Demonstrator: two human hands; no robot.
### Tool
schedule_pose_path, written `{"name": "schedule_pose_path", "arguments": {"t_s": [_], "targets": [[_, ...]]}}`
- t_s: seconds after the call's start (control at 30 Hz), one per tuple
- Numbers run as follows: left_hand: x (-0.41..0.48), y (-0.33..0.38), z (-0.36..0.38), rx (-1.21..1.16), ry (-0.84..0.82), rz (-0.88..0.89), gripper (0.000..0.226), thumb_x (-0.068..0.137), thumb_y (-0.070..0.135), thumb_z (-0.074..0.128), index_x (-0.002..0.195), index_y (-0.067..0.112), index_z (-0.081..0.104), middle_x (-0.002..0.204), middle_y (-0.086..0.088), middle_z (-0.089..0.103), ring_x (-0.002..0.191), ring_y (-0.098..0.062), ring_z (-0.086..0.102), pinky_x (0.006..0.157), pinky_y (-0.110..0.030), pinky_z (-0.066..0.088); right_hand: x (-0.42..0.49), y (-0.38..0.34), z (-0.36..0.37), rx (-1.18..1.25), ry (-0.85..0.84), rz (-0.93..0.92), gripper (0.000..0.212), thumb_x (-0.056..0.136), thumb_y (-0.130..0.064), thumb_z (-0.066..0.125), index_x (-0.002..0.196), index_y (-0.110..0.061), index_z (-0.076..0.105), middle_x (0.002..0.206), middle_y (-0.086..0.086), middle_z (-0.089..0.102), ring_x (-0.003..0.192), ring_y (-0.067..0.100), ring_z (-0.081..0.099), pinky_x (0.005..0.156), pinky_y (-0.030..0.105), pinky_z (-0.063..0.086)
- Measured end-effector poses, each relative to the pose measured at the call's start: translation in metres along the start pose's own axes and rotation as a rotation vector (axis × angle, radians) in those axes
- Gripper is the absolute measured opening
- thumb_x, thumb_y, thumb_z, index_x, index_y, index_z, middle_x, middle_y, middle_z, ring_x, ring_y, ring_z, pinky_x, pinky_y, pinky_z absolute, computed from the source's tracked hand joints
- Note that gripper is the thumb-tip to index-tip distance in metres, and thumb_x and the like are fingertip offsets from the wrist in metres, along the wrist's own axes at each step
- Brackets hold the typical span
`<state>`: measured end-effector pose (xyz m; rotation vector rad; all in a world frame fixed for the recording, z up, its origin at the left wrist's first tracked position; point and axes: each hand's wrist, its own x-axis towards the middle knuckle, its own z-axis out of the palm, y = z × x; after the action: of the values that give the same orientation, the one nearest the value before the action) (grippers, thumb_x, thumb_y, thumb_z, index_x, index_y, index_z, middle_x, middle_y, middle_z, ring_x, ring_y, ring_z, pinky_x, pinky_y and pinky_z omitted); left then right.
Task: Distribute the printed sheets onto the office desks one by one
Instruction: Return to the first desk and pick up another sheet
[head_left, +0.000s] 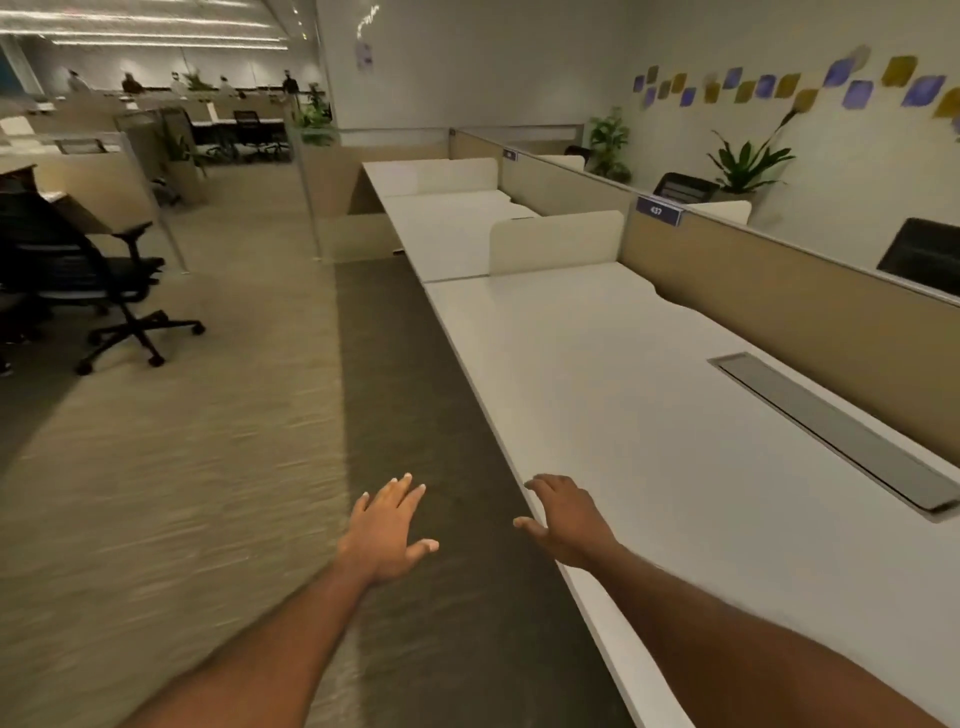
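Head view: left hand and right hand are stretching out ahead, both loose and holding nothing, by a long white counter.
Left hand is hovering palm-down over the dark carpet strip, fingers straight, thumb spread wide. Right hand is hovering at the counter's front edge with relaxed, slightly bent fingers; whether it is touching cannot be told. The counter is lying to the right, its long axis running from the near right away toward the far wall.
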<state>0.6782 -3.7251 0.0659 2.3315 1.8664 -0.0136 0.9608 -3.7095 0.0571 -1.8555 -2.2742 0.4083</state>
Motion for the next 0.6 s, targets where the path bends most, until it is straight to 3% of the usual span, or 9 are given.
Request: {"name": "schedule_pose_path", "arguments": {"t_s": [0.4, 0.6], "targets": [[0.128, -0.121, -0.041, 0.014, 0.081, -0.213, 0.094, 0.084, 0.079, 0.033, 0.157, 0.022, 0.014, 0.166, -0.004, 0.007, 0.153, -0.021, 0.007, 0.123, -0.047, 0.011, 0.235, -0.046, -0.007, -0.008, -0.021, -0.176, 0.077, 0.089, -0.065, 0.048, 0.152, -0.027, 0.027, 0.164, -0.001, 0.022, 0.150, 0.023, 0.023, 0.119, 0.042, 0.026], [0.231, -0.213, -0.046, -0.002, 0.106, -0.249, 0.097, 0.082, 0.082, 0.032, 0.156, 0.022, 0.015, 0.166, -0.004, 0.006, 0.153, -0.020, 0.005, 0.123, -0.046, 0.007, 0.368, -0.081, 0.006, -0.066, -0.028, -0.212, 0.078, 0.091, -0.063, 0.047, 0.154, -0.026, 0.021, 0.166, 0.000, 0.014, 0.153, 0.023, 0.013, 0.123, 0.042, 0.018]]}}
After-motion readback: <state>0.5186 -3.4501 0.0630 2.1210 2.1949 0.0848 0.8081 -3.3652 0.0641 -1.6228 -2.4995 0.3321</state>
